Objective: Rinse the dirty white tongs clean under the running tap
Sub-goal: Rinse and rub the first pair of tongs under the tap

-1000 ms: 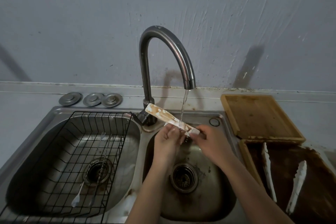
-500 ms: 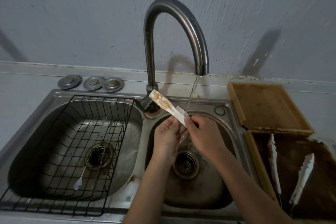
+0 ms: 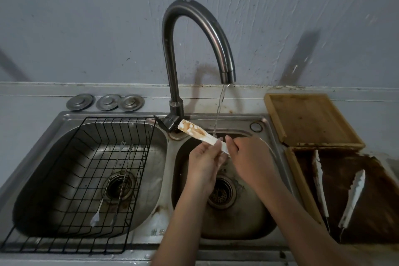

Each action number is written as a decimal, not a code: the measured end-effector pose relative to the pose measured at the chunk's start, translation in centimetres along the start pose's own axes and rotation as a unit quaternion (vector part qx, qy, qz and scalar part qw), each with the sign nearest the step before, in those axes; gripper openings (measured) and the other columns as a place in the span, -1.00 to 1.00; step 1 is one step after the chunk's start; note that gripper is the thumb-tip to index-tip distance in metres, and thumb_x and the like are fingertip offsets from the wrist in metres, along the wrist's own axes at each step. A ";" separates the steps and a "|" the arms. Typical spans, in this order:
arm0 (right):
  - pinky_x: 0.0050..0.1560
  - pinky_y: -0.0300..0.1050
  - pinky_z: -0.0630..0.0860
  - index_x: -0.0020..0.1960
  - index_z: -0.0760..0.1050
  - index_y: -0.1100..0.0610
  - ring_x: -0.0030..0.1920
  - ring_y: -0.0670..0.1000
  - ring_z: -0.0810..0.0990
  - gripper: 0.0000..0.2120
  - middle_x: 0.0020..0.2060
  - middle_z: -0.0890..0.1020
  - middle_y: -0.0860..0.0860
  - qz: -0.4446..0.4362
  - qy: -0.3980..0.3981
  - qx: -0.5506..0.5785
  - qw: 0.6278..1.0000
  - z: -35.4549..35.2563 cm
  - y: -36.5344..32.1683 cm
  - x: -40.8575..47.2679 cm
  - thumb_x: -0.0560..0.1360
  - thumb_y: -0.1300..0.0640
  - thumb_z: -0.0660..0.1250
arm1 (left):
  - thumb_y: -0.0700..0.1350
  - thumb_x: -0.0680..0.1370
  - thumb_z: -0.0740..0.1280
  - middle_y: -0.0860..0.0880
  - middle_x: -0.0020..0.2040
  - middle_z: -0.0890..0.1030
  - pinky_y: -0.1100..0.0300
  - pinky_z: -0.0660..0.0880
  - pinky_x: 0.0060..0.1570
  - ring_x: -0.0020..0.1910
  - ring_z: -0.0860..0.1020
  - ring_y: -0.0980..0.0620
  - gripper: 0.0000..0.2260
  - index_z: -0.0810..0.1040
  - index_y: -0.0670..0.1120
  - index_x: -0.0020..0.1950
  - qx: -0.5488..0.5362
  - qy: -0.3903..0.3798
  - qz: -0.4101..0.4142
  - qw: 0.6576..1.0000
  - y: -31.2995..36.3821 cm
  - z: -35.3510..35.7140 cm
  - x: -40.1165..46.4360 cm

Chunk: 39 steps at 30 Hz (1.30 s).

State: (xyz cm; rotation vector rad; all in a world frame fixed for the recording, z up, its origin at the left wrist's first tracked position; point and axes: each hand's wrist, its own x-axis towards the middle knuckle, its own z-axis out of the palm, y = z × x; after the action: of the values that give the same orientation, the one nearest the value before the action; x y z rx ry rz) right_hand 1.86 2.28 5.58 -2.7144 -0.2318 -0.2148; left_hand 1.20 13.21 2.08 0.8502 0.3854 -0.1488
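White tongs (image 3: 199,135), L hand (image 3: 204,163), R hand (image 3: 248,157) gripping

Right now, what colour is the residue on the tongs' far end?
Brown, smeared over the white tongs; the head view shows it best.

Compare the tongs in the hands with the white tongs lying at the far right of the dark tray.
The held tongs are up over the right basin by the water stream, gripped by the left hand and right hand; the tray tongs lie untouched in the dark tray. The held tongs point up-left with brown smears on their tip; the tray tongs point toward the camera. Both are white.
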 end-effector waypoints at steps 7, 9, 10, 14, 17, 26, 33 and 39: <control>-0.49 -0.19 0.16 -0.50 0.23 0.00 -0.56 -0.09 0.28 -0.51 -0.60 0.31 -0.06 0.000 -0.018 0.007 1.000 -0.7 1.7 -0.5 0.58 -0.09 0.08 | -0.07 0.55 0.28 -0.12 -0.26 0.72 0.22 0.59 -0.36 -0.24 0.69 0.00 -0.79 0.57 -0.22 -0.07 -0.060 0.066 -0.020 0.996 -0.6 0.6 -0.2; -0.50 -0.19 0.15 -0.51 0.23 0.00 -0.57 -0.09 0.28 -0.51 -0.61 0.31 -0.05 -0.005 -0.013 0.000 1.000 -0.6 2.0 -0.6 0.57 -0.11 0.10 | -0.01 0.57 0.23 -0.13 -0.27 0.72 0.17 0.61 -0.35 -0.22 0.70 -0.03 -0.70 0.55 -0.25 -0.04 -0.097 0.074 -0.039 0.992 -1.0 0.8 -0.2; -0.50 -0.19 0.16 -0.51 0.24 0.00 -0.57 -0.09 0.28 -0.52 -0.61 0.31 -0.05 -0.003 -0.010 0.002 1.000 -0.7 2.1 -0.7 0.56 -0.11 0.10 | -0.01 0.56 0.24 -0.14 -0.25 0.72 0.16 0.61 -0.35 -0.21 0.70 -0.04 -0.70 0.55 -0.25 -0.03 -0.100 0.066 -0.050 0.991 -1.1 1.0 -0.4; -0.42 -0.11 0.31 -0.49 0.30 0.04 -0.53 -0.04 0.35 -0.52 -0.59 0.35 -0.04 0.012 -0.034 0.014 0.999 -1.2 3.1 -0.6 0.56 -0.12 0.10 | -0.13 0.48 0.37 -0.15 -0.21 0.72 0.22 0.59 -0.36 -0.19 0.70 -0.03 -0.77 0.55 -0.25 0.04 -0.031 0.033 -0.096 0.994 -0.8 0.9 -0.5; -0.44 -0.12 0.29 -0.49 0.30 0.05 -0.53 -0.04 0.34 -0.51 -0.58 0.34 -0.03 0.011 -0.056 0.026 0.998 -1.8 3.7 -0.8 0.55 -0.13 0.12 | -0.02 0.48 0.37 -0.07 -0.30 0.71 0.23 0.57 -0.41 -0.30 0.69 0.04 -0.73 0.56 -0.20 0.02 0.023 0.067 -0.089 0.994 -1.0 0.5 -0.3; -0.40 -0.12 0.32 -0.48 0.30 0.06 -0.50 -0.02 0.37 -0.53 -0.56 0.35 -0.03 0.003 -0.085 0.029 0.996 -2.4 4.4 -1.1 0.55 -0.12 0.13 | 0.06 0.47 0.36 -0.03 -0.37 0.70 0.32 0.48 -0.53 -0.41 0.66 0.10 -0.70 0.56 -0.17 0.01 0.090 0.068 -0.144 0.983 -1.0 0.5 0.0; -0.45 -0.24 0.23 -0.49 0.32 0.03 -0.53 -0.08 0.34 -0.54 -0.57 0.35 -0.04 -0.005 -0.081 0.042 0.996 -2.3 6.5 -1.4 0.54 -0.11 0.17 | 0.24 0.58 -0.06 -0.12 -0.32 0.71 0.28 0.45 -0.45 -0.38 0.68 0.02 -0.39 0.55 -0.24 -0.08 0.133 0.065 -0.190 0.971 -0.5 -0.5 1.0; -0.38 -0.14 0.37 -0.38 0.51 0.13 -0.47 -0.01 0.48 -0.55 -0.51 0.49 0.05 0.009 -0.084 0.051 0.995 -2.7 7.9 -1.2 0.53 -0.13 0.17 | 0.16 0.54 0.20 -0.07 -0.34 0.71 0.34 0.47 -0.50 -0.39 0.67 0.07 -0.55 0.62 -0.21 -0.14 0.180 0.022 -0.202 0.963 -1.2 0.0 0.8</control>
State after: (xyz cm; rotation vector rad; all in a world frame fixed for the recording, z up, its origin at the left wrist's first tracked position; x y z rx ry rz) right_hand 1.89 -6.15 4.78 -2.6335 -0.2601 0.0300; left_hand 1.56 12.41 0.92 1.1264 0.5831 -0.5927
